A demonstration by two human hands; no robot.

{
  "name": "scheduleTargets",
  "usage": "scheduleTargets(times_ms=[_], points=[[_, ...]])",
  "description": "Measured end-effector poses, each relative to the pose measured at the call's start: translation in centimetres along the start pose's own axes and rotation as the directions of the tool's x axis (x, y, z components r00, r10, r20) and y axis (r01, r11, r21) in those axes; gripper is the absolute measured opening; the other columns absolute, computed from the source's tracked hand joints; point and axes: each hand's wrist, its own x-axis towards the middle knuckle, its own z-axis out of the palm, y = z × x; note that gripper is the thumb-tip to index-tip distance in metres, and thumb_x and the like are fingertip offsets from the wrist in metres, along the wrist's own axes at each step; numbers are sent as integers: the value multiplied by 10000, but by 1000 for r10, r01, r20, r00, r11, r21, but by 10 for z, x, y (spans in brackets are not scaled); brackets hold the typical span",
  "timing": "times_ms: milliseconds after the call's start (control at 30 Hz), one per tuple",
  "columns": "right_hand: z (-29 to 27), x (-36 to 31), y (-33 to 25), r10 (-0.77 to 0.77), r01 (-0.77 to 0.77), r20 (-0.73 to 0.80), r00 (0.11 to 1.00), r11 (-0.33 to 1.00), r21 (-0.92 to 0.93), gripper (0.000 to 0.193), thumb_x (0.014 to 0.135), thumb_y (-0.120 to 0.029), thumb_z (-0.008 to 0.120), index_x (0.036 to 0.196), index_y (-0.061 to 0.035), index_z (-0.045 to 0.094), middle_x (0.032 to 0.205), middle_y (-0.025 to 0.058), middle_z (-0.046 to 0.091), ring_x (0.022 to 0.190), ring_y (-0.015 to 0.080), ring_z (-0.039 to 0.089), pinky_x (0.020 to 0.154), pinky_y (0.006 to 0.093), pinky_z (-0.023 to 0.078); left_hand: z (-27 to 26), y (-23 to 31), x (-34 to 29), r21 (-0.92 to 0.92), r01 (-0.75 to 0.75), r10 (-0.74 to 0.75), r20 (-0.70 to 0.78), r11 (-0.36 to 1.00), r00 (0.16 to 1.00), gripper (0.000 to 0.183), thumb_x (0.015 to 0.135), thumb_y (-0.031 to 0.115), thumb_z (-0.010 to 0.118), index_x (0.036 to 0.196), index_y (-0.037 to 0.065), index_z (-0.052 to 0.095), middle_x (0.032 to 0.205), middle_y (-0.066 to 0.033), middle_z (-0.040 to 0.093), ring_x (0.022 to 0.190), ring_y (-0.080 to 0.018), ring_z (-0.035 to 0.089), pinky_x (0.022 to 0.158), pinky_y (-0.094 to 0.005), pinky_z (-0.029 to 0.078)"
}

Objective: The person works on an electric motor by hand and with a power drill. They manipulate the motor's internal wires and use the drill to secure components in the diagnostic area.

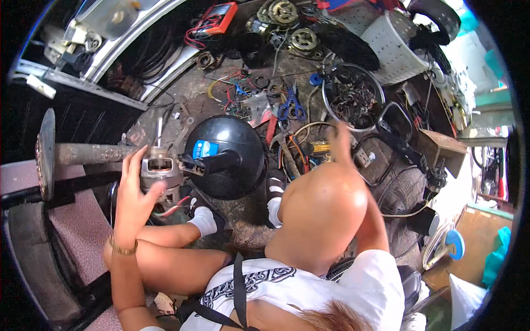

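My left hand (132,190) is wrapped round a silver electric motor (160,172) with a thin shaft pointing up and away from me. Red and pale wires (175,207) hang from its lower side. Just right of the motor stands a round black fan base (229,179) with a blue label, close to the motor's edge. Beyond my raised right knee, my right hand (341,144) reaches over the floor near several tools. Motion smears its fingers, so whether it holds anything does not show. A hammer (287,154) and coloured wires lie to its left.
Blue-handled scissors (291,105) and loose wires litter the floor ahead. A metal-rimmed bowl (353,99) of small parts sits ahead right. An orange multimeter (221,19) lies at the back. A rusty metal post (96,153) stands at left, a fan grille (400,204) at right.
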Motion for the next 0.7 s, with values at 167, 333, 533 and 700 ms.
scheduleTargets(times_ms=[167, 333, 533, 700], points=[[51, -113, 13, -322, 340, 120, 939, 822, -458, 401, 774, -133, 703, 1136, -21, 571, 1089, 177, 608, 959, 355, 596, 846, 454, 474, -6, 22, -22, -546, 376, -284, 247, 749, 926, 666, 928, 305, 509, 1480, 67, 220, 1489, -159, 271, 1254, -248, 411, 780, -274, 516], [61, -128, 14, -80, 218, 271, 959, 820, -529, 415, 768, -112, 701, 1148, -18, 565, 1098, 168, 605, 963, 343, 595, 844, 447, 477, 19, 0, -20, 169, -10, 45, -200, 986, 979, 616, 899, 297, 483, 1434, 44, 314, 1475, -207, 224, 1365, -365, 270, 1143, -414, 169], [51, -122, 22, 87, 97, 291, 953, 821, -563, 434, 760, -87, 699, 1163, -14, 557, 1110, 157, 603, 968, 329, 595, 840, 439, 480, 25, -25, 2, -90, -370, 352, -171, 925, 920, 708, 918, 421, 482, 1461, 28, 254, 1517, -183, 248, 1418, -388, 179, 1154, -432, 133], [32, -105, 23, 139, 5, 277, 951, 886, -463, 451, 753, -67, 698, 1175, -11, 550, 1120, 148, 601, 972, 317, 595, 838, 433, 483, 19, -26, -6, -129, -370, 355, -121, 920, 927, 672, 899, 401, 542, 1416, 34, 319, 1408, -178, 399, 1320, -395, 327, 1092, -438, 268]])
